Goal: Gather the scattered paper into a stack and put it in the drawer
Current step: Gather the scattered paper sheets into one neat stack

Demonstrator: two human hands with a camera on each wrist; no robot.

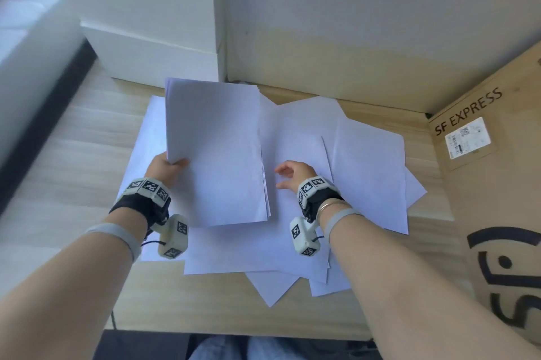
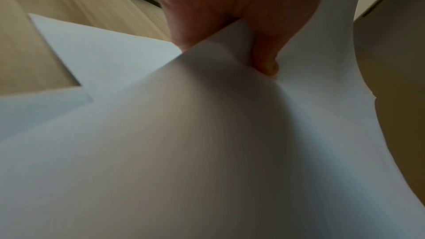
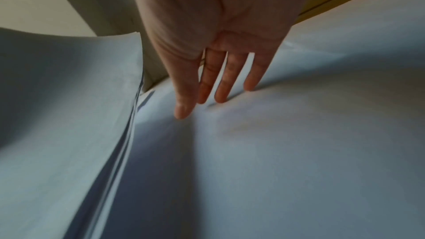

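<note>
Currently left hand point(image 1: 164, 168) is pinching the gathered stack point(image 1: 215, 152) at its 9 o'clock edge, thumb on top, holding it raised over the loose sheets point(image 1: 369, 172) spread on the wooden desk point(image 1: 73, 154). Right hand point(image 1: 292, 176) is lying flat-fingered, fingertips point(image 3: 222, 98) touching sheets at the stack's 3 o'clock. Cardboard box point(image 1: 497, 184) is sitting further out at 3 o'clock.

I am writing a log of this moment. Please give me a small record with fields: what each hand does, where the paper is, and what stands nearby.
left hand: grips the gathered stack at its left edge
right hand: open, fingers on the loose sheets
loose sheets: spread overlapping on the wooden table
nearby: cardboard box at right, white boxes behind
drawer: not visible
</note>
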